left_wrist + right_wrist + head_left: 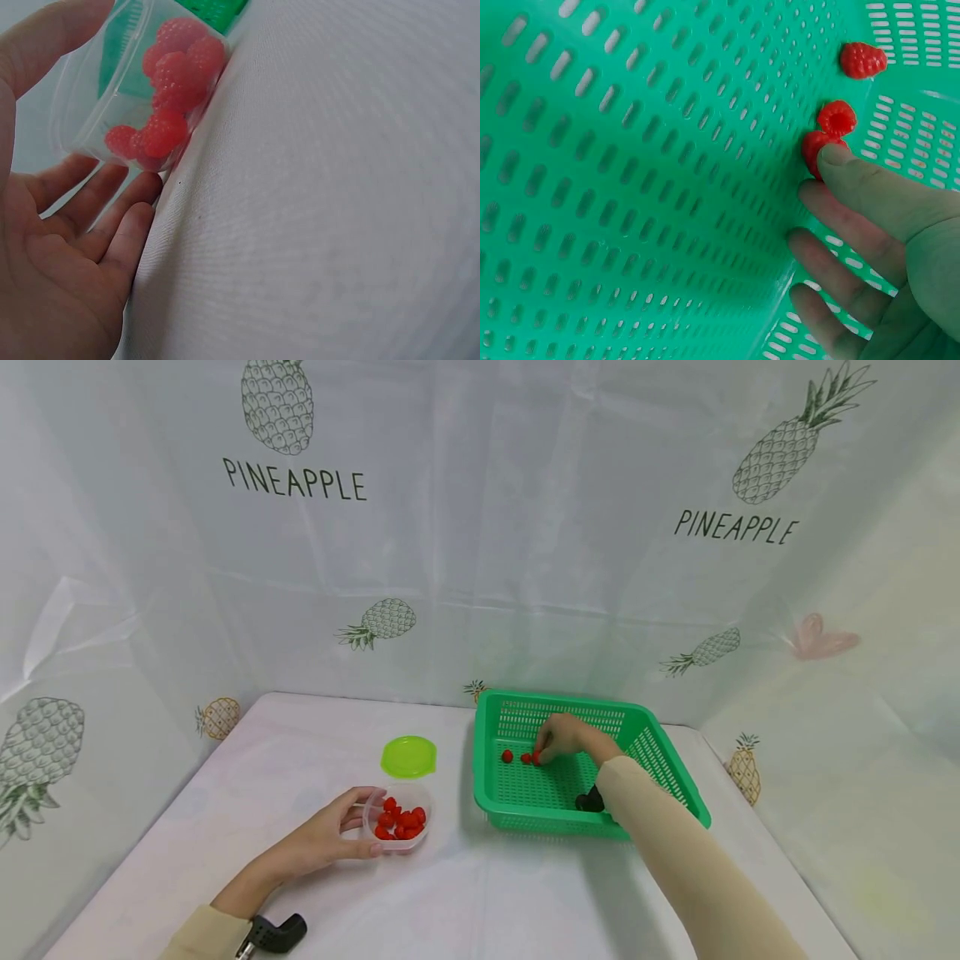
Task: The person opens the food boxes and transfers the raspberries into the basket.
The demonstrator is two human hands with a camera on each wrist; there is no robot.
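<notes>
On the left, my left hand [318, 842] holds a clear plastic cup [90, 112] from its left side, thumb and fingers spread around the wall. Several red raspberries [407, 820] lie at the bottom of the cup. Inside the green basket [483, 777], my right hand [561, 738] reaches down to the floor. Its thumb and index finger pinch a raspberry [811, 152], partly covered by the thumb. A hollow-ended raspberry [837, 118] lies right beside it, and another raspberry [863, 60] sits a little farther off to the left in the head view.
A lime-green lid [408, 757] lies flat behind the cup. The slotted basket walls rise around my right hand, and the right forearm crosses the near rim. White cloth [480, 893] covers the table, with a pineapple-print sheet [525, 527] hanging behind.
</notes>
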